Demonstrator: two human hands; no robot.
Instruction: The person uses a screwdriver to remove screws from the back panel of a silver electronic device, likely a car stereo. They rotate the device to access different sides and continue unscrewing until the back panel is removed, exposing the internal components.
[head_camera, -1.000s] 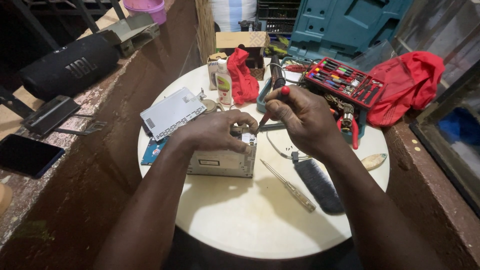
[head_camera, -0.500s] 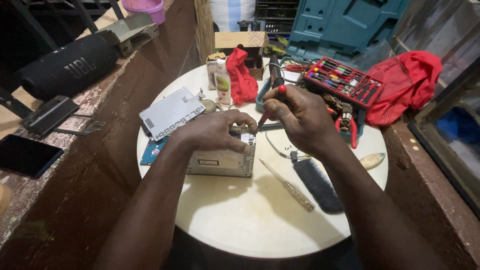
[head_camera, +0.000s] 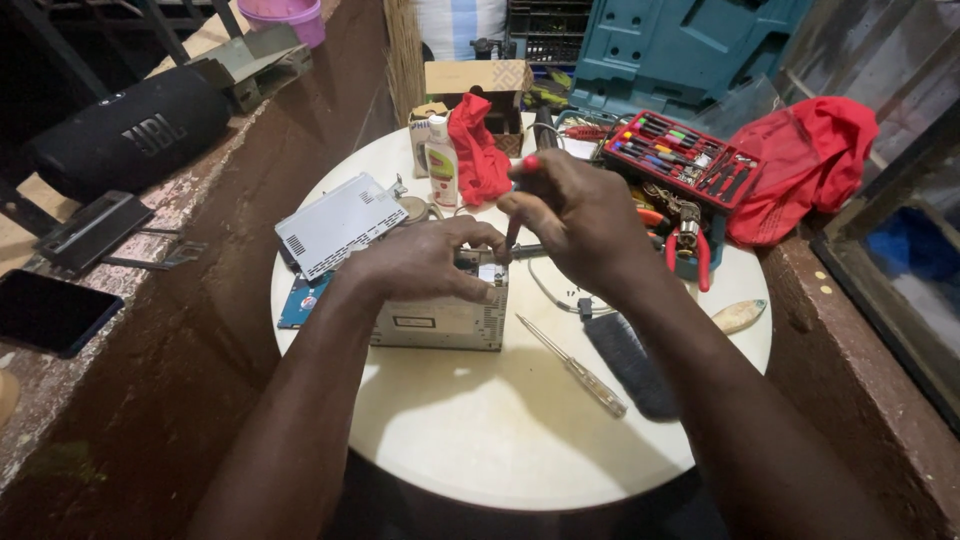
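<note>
- Left hand (head_camera: 420, 262): palm down, fingers curled in a loose grip, forearm reaching in from below.
- Right hand (head_camera: 575, 222): raised slightly higher, fingers pinched together.

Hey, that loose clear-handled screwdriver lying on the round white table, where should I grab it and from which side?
Take the clear-handled screwdriver by its thick translucent handle, the end nearer the table's front edge. Come from above, fingers closing across the handle: it lies flat and diagonal, thin shaft pointing up-left toward the grey metal box, and the dark brush lies close on its right, so a side approach there looks cramped.
</note>
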